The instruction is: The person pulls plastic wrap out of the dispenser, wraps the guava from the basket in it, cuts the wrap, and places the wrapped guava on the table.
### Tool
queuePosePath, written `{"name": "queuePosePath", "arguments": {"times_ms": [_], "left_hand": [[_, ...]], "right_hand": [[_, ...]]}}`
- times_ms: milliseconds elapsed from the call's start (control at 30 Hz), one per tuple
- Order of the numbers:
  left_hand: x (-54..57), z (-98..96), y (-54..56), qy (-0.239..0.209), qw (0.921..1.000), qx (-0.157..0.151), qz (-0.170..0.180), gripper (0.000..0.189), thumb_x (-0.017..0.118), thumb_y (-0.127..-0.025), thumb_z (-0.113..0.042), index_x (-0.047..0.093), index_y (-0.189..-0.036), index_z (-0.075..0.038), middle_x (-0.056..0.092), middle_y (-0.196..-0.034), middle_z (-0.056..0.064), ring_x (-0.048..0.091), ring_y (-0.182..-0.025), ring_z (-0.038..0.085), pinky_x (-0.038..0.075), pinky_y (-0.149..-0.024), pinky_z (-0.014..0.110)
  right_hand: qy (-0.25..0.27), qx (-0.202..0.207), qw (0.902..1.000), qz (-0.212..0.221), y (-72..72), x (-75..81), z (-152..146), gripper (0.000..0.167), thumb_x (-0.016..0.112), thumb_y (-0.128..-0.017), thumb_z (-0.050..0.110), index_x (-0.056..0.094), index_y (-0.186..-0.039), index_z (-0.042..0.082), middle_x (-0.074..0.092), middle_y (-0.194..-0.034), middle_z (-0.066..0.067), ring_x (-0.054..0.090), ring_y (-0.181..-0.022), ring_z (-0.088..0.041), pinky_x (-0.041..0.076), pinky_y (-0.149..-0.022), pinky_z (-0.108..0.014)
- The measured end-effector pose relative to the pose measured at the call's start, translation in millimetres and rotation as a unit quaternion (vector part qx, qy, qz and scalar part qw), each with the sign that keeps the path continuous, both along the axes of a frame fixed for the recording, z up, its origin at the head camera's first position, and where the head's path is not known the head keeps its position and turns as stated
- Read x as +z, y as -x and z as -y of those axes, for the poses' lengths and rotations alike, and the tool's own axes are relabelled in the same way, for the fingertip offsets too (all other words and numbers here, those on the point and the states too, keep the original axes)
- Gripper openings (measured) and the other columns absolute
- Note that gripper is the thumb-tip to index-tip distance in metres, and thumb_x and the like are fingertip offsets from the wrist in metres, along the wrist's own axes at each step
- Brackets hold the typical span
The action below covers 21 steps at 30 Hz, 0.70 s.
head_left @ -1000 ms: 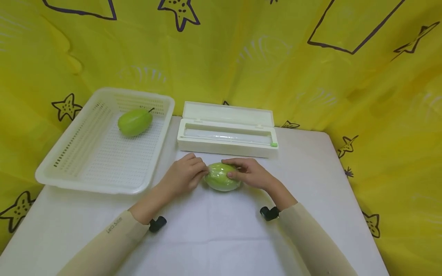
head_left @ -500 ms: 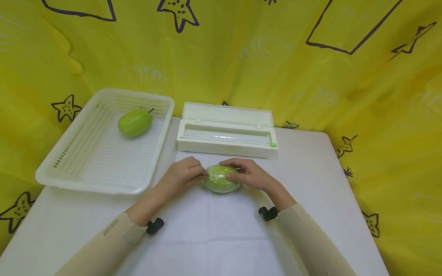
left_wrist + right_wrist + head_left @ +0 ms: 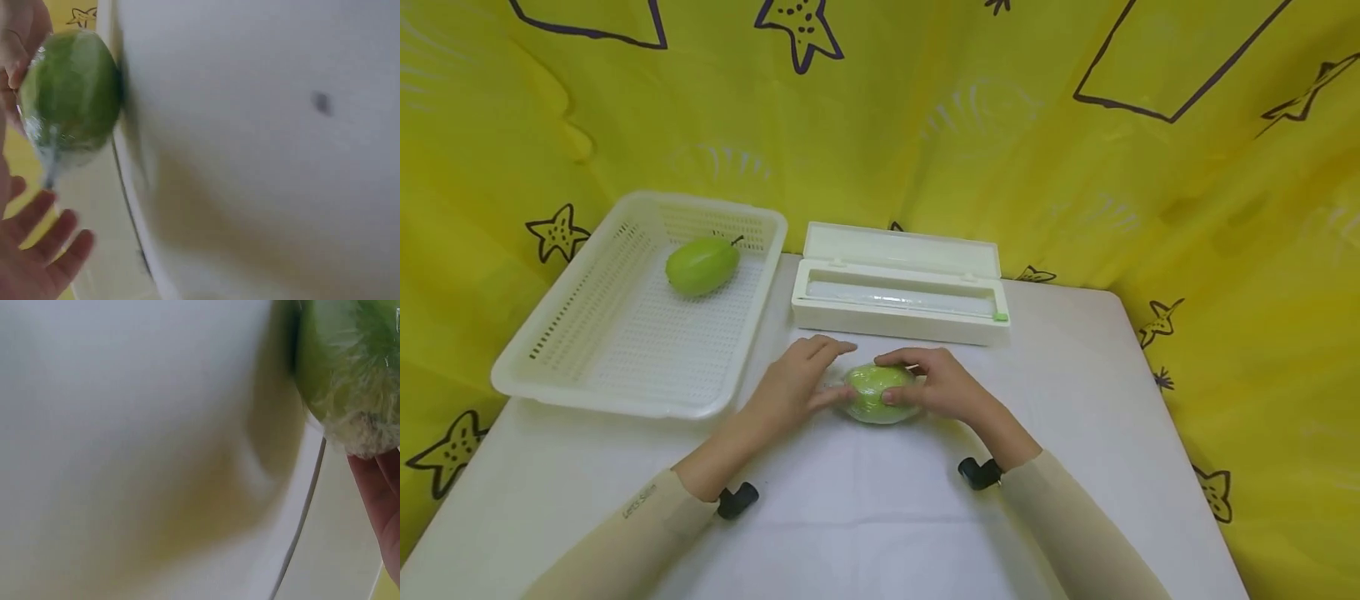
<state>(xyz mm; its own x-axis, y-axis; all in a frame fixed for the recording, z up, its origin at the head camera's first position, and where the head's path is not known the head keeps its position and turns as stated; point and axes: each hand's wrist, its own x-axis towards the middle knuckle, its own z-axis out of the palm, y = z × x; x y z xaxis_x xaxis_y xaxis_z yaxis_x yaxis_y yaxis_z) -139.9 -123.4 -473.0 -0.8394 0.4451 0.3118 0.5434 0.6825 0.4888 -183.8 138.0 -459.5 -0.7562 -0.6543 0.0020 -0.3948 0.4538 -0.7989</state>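
A green oval fruit [image 3: 867, 382] wrapped in shiny cling film lies on the white table in front of me. My right hand [image 3: 946, 385] grips its right end, thumb on the near side and fingers over the far side. At the left end, my left hand [image 3: 793, 379] has its fingers stretched and spread, the thumb right at the fruit. The left wrist view shows a twisted tail of film [image 3: 51, 167] poking out toward the left fingertips [image 3: 80, 240]. Bunched, crinkled film [image 3: 369, 432] gathers at the other end in the right wrist view.
Behind the hands stands a white cling film dispenser [image 3: 898, 321], lid up, with a film roll [image 3: 895, 295] and green slider [image 3: 1001, 317]. A white perforated basket [image 3: 625, 406] on the left holds an unwrapped green fruit [image 3: 702, 267]. A yellow curtain [image 3: 880, 125] hangs behind the table.
My left fingers, earlier pinching the film at the fruit's left end, have let go and spread apart. The right hand keeps its grip, and the fruit has shifted slightly toward me.
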Motion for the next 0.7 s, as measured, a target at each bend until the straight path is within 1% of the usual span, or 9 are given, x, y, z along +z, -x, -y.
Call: {"name": "queuePosePath", "arguments": {"times_ms": [67, 133, 200, 267, 367, 433, 500, 600, 700], "left_hand": [[1.0, -4.1, -3.2, 0.036, 0.9987, -0.008, 0.037, 0.082, 0.072, -0.084, -0.053, 0.045, -0.149, -0.01, 0.06, -0.135, 0.009, 0.057, -0.121, 0.029, 0.051, -0.097, 0.047], [0.7, -7.5, -6.1, 0.067, 0.995, -0.025, 0.069, 0.091, 0.069, -0.085, -0.057, 0.036, -0.154, -0.009, 0.058, -0.138, 0.013, 0.057, -0.124, 0.03, 0.051, -0.097, 0.049], [0.3, -9.7, -8.4, 0.082, 0.991, -0.041, 0.098, 0.089, 0.067, -0.088, -0.056, 0.034, -0.155, -0.007, 0.058, -0.14, 0.015, 0.058, -0.125, 0.03, 0.051, -0.098, 0.049], [-0.3, -10.1, -10.5, 0.082, 0.9889, -0.047, 0.114, 0.084, 0.066, -0.09, -0.054, 0.037, -0.153, -0.007, 0.058, -0.141, 0.013, 0.058, -0.126, 0.028, 0.051, -0.098, 0.048], [-0.8, -10.6, -13.1, 0.074, 0.989, -0.049, 0.118, 0.08, 0.066, -0.091, -0.053, 0.04, -0.152, -0.008, 0.056, -0.144, 0.011, 0.058, -0.128, 0.027, 0.051, -0.1, 0.047], [-0.5, -12.6, -14.0, 0.071, 0.9899, -0.054, 0.11, 0.079, 0.066, -0.091, -0.051, 0.041, -0.151, -0.007, 0.055, -0.145, 0.011, 0.058, -0.127, 0.027, 0.051, -0.1, 0.046], [-0.5, -14.7, -14.4, 0.069, 0.9908, -0.056, 0.103, 0.078, 0.066, -0.091, -0.051, 0.042, -0.151, -0.007, 0.055, -0.144, 0.011, 0.059, -0.127, 0.027, 0.051, -0.099, 0.046], [-1.0, -15.1, -16.0, 0.066, 0.9909, -0.054, 0.104, 0.076, 0.066, -0.091, -0.05, 0.043, -0.15, -0.007, 0.056, -0.144, 0.011, 0.059, -0.126, 0.027, 0.051, -0.099, 0.046], [1.5, -19.3, -11.3, 0.054, 0.9911, -0.053, 0.109, 0.075, 0.067, -0.091, -0.05, 0.044, -0.15, -0.009, 0.055, -0.145, 0.01, 0.058, -0.128, 0.026, 0.049, -0.103, 0.045]], "right_hand": [[0.001, 0.004, 0.9997, -0.024, -3.7, 0.0, 2, 0.053, 0.085, -0.079, 0.033, 0.067, -0.127, 0.015, 0.069, -0.124, 0.004, 0.063, -0.114, -0.014, 0.054, -0.093, -0.036], [0.005, 0.003, 0.9992, -0.04, -6.9, 0.3, 3, 0.057, 0.086, -0.078, 0.033, 0.066, -0.128, 0.014, 0.066, -0.13, -0.001, 0.06, -0.12, -0.017, 0.055, -0.093, -0.038], [0.008, -0.007, 0.9986, -0.051, -9.2, 1.0, 2, 0.056, 0.084, -0.08, 0.031, 0.065, -0.129, 0.012, 0.06, -0.138, -0.007, 0.057, -0.127, -0.023, 0.054, -0.095, -0.043], [0.0, -0.019, 0.9981, -0.059, -10.2, 2.3, -1, 0.049, 0.082, -0.083, 0.031, 0.068, -0.127, 0.013, 0.057, -0.143, -0.01, 0.054, -0.131, -0.027, 0.053, -0.097, -0.047], [-0.001, -0.042, 0.9983, -0.041, -10.8, 1.6, -4, 0.034, 0.078, -0.087, 0.03, 0.074, -0.117, 0.016, 0.067, -0.13, -0.003, 0.061, -0.123, -0.022, 0.054, -0.095, -0.044], [0.005, -0.056, 0.9981, -0.026, -12.0, 0.7, -5, 0.024, 0.079, -0.086, 0.028, 0.078, -0.108, 0.017, 0.073, -0.117, 0.0, 0.067, -0.113, -0.018, 0.057, -0.089, -0.036], [0.025, -0.074, 0.9969, -0.008, -14.0, -0.4, -4, 0.019, 0.081, -0.085, 0.023, 0.079, -0.101, 0.015, 0.075, -0.107, 0.001, 0.069, -0.105, -0.016, 0.059, -0.082, -0.028], [0.034, -0.082, 0.996, 0.001, -16.6, -0.1, -1, 0.018, 0.081, -0.084, 0.02, 0.08, -0.099, 0.012, 0.076, -0.107, -0.003, 0.07, -0.105, -0.02, 0.059, -0.078, -0.026], [0.012, -0.073, 0.9972, -0.012, -15.3, 8.6, -5, 0.025, 0.078, -0.087, 0.025, 0.077, -0.107, 0.011, 0.073, -0.117, -0.006, 0.067, -0.114, -0.024, 0.059, -0.085, -0.034]]}}
